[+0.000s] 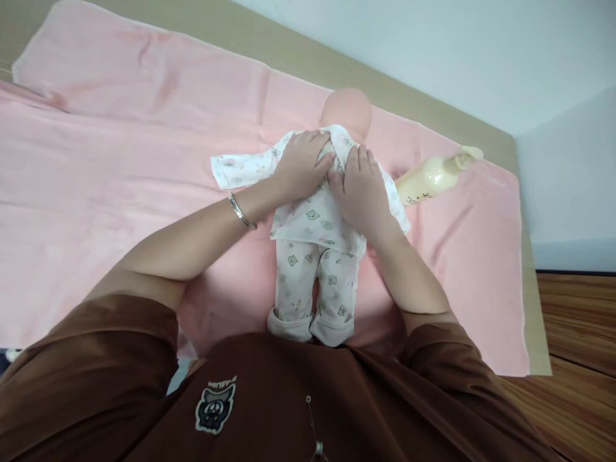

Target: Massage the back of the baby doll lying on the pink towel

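A baby doll, its bare round head [346, 114] away from me, lies stretched out with no face showing. It wears a white long-sleeved top [312, 218] and matching trousers [296, 276], both printed with small animals, the trouser cuffs turned up. My left hand [302, 163] rests on the upper left of the top, fingers extended. On the upper right of the top lies my right hand [363, 189], its fingers also stretched out. My thumbs nearly meet at the middle. Each palm hides part of the cloth beneath it.
A pink blanket [144, 147] with some creases covers most of the table [433, 106]. To the doll's right, a pale yellow pump bottle [433, 176] lies on its side, close to one sleeve. A white wall [433, 45] rises behind the table; wooden flooring [577, 321] shows at right.
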Motion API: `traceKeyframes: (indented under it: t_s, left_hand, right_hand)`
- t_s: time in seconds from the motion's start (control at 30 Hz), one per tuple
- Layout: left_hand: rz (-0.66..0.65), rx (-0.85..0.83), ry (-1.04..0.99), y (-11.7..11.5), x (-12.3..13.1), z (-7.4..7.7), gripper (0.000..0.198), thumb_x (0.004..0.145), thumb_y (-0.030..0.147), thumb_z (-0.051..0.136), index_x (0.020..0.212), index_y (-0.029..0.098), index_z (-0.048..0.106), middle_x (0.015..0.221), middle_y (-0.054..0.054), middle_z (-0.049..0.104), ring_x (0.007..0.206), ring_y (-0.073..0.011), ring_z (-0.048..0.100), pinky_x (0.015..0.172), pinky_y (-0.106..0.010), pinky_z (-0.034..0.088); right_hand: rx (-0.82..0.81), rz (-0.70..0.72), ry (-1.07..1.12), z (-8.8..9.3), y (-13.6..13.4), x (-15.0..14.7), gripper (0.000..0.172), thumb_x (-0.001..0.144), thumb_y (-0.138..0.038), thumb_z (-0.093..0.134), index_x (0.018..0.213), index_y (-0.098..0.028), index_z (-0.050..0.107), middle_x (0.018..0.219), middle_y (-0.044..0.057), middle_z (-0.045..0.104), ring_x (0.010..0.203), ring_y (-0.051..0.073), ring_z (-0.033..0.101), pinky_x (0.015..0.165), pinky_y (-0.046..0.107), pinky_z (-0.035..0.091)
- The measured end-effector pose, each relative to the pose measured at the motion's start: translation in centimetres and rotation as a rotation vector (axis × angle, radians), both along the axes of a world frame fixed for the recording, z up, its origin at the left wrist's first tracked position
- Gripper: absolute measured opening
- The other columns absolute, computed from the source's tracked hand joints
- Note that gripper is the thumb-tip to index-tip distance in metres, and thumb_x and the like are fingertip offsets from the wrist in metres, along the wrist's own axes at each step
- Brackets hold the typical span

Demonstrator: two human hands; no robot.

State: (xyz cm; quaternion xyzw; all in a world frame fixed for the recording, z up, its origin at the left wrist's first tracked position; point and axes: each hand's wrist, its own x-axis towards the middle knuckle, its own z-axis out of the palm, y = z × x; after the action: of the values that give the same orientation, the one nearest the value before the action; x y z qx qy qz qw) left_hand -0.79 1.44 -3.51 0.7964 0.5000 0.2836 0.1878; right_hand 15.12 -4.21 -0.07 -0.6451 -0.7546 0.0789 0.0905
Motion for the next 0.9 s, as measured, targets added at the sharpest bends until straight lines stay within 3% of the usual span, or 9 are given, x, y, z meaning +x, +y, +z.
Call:
traceKeyframes:
  t_s: [0.07, 0.2, 0.3, 0.4, 0.53, 0.67, 0.77, 0.9]
  left_hand:
    - [0.025, 0.015, -0.021, -0.6, 0.1, 0.0, 0.050, 0.108, 0.039, 0.036, 0.148, 0.018, 0.058, 0.152, -0.018, 0.061, 0.148, -0.0345, 0.053, 0.132, -0.054, 0.036]
    - [0.008, 0.019, 0.020, -4.4, 1.0, 0.8, 0.058, 0.109, 0.040, 0.037, 0.158, 0.011, 0.047, 0.170, -0.022, 0.043, 0.164, -0.0408, 0.032, 0.137, -0.063, 0.023]
    - [-0.043, -0.010, 0.028, -5.9, 1.5, 1.2, 0.059, 0.108, 0.038, 0.042, 0.161, 0.011, 0.042, 0.175, -0.021, 0.034, 0.168, -0.0422, 0.021, 0.138, -0.066, 0.019]
    - [-0.027, -0.032, -0.015, -4.7, 1.4, 0.9, 0.050, 0.108, 0.037, 0.042, 0.153, 0.018, 0.051, 0.171, -0.017, 0.041, 0.167, -0.0405, 0.026, 0.139, -0.064, 0.020]
    - [-0.032, -0.074, -0.087, -1.3, 0.6, 0.1, 0.044, 0.109, 0.042, 0.039, 0.142, 0.021, 0.060, 0.157, -0.014, 0.056, 0.161, -0.0379, 0.038, 0.139, -0.063, 0.022]
    - [-0.005, -0.142, -0.096, 0.3, -0.2, -0.7, 0.056, 0.107, 0.049, 0.039, 0.152, 0.017, 0.053, 0.168, -0.016, 0.047, 0.166, -0.0358, 0.031, 0.141, -0.057, 0.017]
    - [-0.003, -0.136, -0.105, 0.5, -0.4, -1.3, 0.065, 0.108, 0.056, 0.035, 0.158, 0.017, 0.048, 0.173, -0.015, 0.041, 0.169, -0.0325, 0.026, 0.142, -0.053, 0.018]
    - [0.032, -0.124, -0.086, 0.5, -0.2, -1.2, 0.063, 0.109, 0.056, 0.035, 0.155, 0.016, 0.051, 0.170, -0.017, 0.045, 0.166, -0.0337, 0.032, 0.141, -0.053, 0.022]
  right_hand:
    - [-0.005, -0.028, 0.037, -0.2, 0.8, 0.4, 0.071, 0.111, -0.047, 0.035, 0.166, -0.001, 0.033, 0.174, 0.024, 0.029, 0.167, 0.038, 0.022, 0.139, 0.059, 0.021]
    - [-0.019, -0.077, 0.108, -0.8, 3.4, 2.2, 0.061, 0.113, -0.047, 0.029, 0.154, -0.006, 0.049, 0.167, 0.023, 0.042, 0.161, 0.036, 0.035, 0.135, 0.058, 0.027]
    - [-0.034, -0.077, 0.098, -0.9, 4.4, 3.0, 0.066, 0.115, -0.052, 0.023, 0.151, -0.005, 0.053, 0.163, 0.023, 0.048, 0.159, 0.036, 0.039, 0.135, 0.059, 0.026]
    - [-0.032, -0.045, 0.003, -0.5, 3.4, 2.5, 0.073, 0.115, -0.050, 0.025, 0.160, 0.004, 0.041, 0.169, 0.028, 0.036, 0.164, 0.039, 0.030, 0.137, 0.059, 0.021]
    - [0.019, 0.037, -0.097, 0.5, 0.0, 0.4, 0.070, 0.112, -0.040, 0.032, 0.164, 0.007, 0.032, 0.172, 0.029, 0.030, 0.165, 0.040, 0.028, 0.137, 0.060, 0.023]
    - [0.004, 0.097, -0.150, 1.1, -2.3, -1.4, 0.070, 0.109, -0.032, 0.038, 0.166, 0.007, 0.029, 0.174, 0.029, 0.024, 0.167, 0.041, 0.021, 0.140, 0.057, 0.021]
    - [-0.001, 0.079, -0.090, 1.1, -1.7, -1.5, 0.066, 0.108, -0.028, 0.037, 0.165, 0.004, 0.033, 0.174, 0.026, 0.028, 0.167, 0.040, 0.022, 0.140, 0.059, 0.022]
    - [-0.047, -0.081, -0.018, 1.2, 0.5, -0.7, 0.058, 0.111, -0.029, 0.035, 0.158, 0.004, 0.042, 0.169, 0.023, 0.039, 0.163, 0.039, 0.029, 0.139, 0.055, 0.025]
